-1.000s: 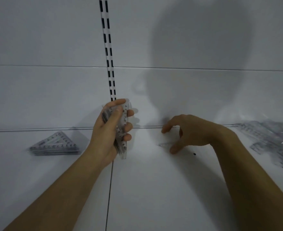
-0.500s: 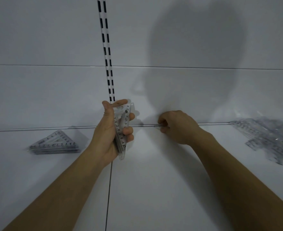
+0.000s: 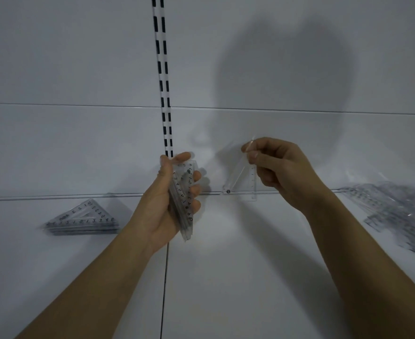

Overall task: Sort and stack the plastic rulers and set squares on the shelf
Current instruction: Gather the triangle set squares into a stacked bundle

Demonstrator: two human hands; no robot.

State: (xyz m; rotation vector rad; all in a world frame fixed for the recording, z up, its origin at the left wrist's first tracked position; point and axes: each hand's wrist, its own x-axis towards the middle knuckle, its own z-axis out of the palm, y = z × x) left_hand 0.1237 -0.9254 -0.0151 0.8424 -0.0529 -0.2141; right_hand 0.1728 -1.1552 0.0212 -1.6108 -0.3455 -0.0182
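My left hand [image 3: 169, 204] grips a bundle of clear set squares [image 3: 184, 199] held upright above the white shelf [image 3: 226, 277]. Raised a little to the right of it, my right hand [image 3: 279, 172] pinches one clear set square [image 3: 240, 177] by its top corner, so it hangs down in front of the back panel. A neat stack of clear set squares [image 3: 81, 220] lies on the shelf at the left. A loose pile of clear rulers and set squares [image 3: 394, 211] lies at the right.
A slotted upright rail [image 3: 163, 77] runs down the white back panel behind my left hand. A seam [image 3: 163, 289] divides the shelf into two boards. My head's shadow falls on the panel.
My right hand has picked a single set square off the shelf near the back edge and lifted it. My left hand has kept its bundle almost still.
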